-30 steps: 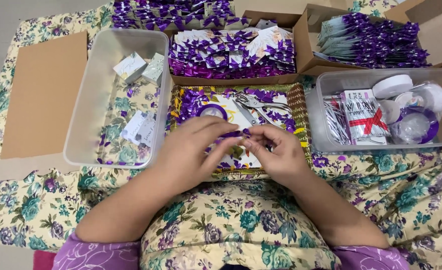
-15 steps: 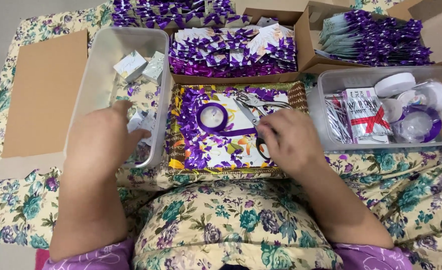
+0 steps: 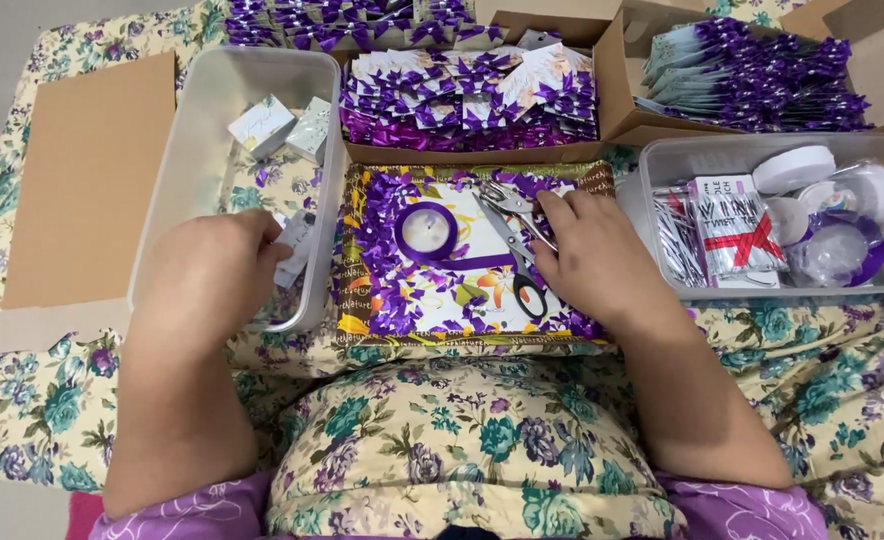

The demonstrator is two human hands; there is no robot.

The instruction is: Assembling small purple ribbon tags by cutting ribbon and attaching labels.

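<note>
My left hand (image 3: 212, 275) reaches into a clear plastic bin (image 3: 177, 120) on the left and closes on a small white box (image 3: 295, 243) near its front right corner. Two more small white boxes (image 3: 284, 126) lie at the bin's far end. My right hand (image 3: 592, 262) rests on a shallow tray (image 3: 472, 335) strewn with purple ribbon bows, its fingertips on a pair of scissors (image 3: 517, 245) with black handles. A roll of purple ribbon (image 3: 428, 231) lies in the tray, just left of the scissors.
A clear bin (image 3: 762, 150) on the right holds tape rolls and packets. Cardboard boxes (image 3: 467, 95) behind are full of purple-bowed cards. A flat brown cardboard sheet (image 3: 87, 180) lies far left on the floral cloth.
Both hands left the middle of the tray. The left went into the left bin and took a small white box; the right moved onto the scissors.
</note>
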